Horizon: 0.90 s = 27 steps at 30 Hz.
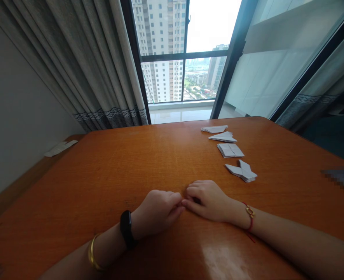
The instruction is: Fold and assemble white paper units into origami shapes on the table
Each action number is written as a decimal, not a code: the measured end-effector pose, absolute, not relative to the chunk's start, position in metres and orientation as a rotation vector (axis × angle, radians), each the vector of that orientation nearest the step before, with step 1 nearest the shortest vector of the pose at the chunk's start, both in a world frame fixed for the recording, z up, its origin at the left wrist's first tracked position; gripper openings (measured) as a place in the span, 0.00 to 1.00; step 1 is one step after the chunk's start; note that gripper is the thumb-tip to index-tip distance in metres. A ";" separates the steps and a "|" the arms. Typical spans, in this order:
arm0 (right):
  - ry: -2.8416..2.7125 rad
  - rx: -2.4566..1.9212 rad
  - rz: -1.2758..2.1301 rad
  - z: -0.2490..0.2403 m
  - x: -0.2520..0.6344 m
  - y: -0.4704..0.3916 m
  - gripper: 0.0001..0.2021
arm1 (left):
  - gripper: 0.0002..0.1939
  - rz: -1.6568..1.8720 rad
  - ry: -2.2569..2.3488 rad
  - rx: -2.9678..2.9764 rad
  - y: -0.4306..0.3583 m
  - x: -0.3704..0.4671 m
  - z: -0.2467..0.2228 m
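Both forearms rest on the wooden table [125, 163], with the hands meeting near its middle. My left hand [161, 208], below a black wristband and a gold bangle, is closed with its fingers curled and no object showing in it. Its fingertips meet the thumb side of my right hand [206, 200]. The right fingers are loosely curled down on the tabletop, and nothing shows in the gap by the thumb. Nearest to the right hand lies a folded paper shape with two angled arms [243, 171]. Beyond it sits a folded paper square [230, 150].
Farther back lie a pointed folded paper [223, 137] and a flat folded paper piece [214, 129]. A white paper strip [61, 148] rests by the left wall. A blurred grey object [342, 179] is at the right. Curtains [102, 70] and a window stand behind the table.
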State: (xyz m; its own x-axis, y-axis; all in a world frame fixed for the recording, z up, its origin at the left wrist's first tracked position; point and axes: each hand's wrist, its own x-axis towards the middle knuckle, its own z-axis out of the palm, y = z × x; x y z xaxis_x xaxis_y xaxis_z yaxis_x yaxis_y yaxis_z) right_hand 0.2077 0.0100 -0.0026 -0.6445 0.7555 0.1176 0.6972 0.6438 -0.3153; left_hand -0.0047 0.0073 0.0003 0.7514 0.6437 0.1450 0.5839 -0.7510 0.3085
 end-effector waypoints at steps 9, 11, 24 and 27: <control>-2.622 -1.176 0.340 -0.003 0.207 0.010 0.14 | 0.12 0.348 0.969 2.708 0.007 -0.005 -0.001; -2.623 -1.175 0.342 -0.003 0.207 0.010 0.14 | 0.12 0.342 0.972 2.708 0.007 -0.005 -0.001; -2.624 -1.178 0.357 -0.001 0.207 0.010 0.14 | 0.11 0.357 0.973 2.718 0.007 -0.005 -0.001; -2.628 -1.178 0.355 0.000 0.207 0.010 0.14 | 0.12 0.347 0.967 2.723 0.007 -0.005 0.000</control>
State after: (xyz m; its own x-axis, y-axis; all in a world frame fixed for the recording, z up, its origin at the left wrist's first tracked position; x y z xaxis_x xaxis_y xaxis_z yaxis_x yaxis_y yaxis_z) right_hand 0.2067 0.0101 -0.0004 -0.6464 0.7540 0.1169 0.6959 0.6454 -0.3149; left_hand -0.0048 0.0067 0.0000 0.7538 0.6411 0.1441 0.5863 -0.7553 0.2928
